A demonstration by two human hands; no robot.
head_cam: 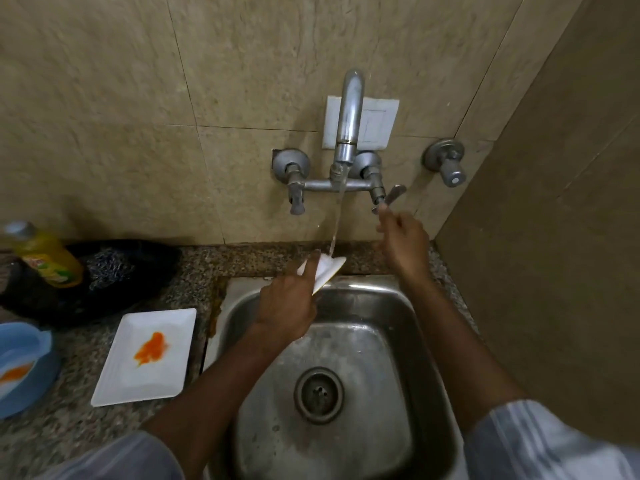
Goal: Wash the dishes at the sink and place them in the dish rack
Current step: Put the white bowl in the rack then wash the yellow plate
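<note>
The sink (408, 327) is bare steel with nothing lying in it, and no dish rack is in view. On the tabletop (194, 268) to its left wait a white square plate (145, 358) smeared orange and a blue bowl (24, 368) with the same stain, both unwashed, near a soap bottle (48, 258) and a scrubber (110, 265). The tap (349, 133) runs. The left hand (287, 306) grips a white dish (327, 270) tilted under the stream at the sink's back edge, fingers (311, 268) closed over its rim. The right hand (401, 237) reaches up, fingers pinched at the tap's right lever (389, 197). The work looks barely begun: one dish is being rinsed, two remain dirty, and nothing appears racked yet.
</note>
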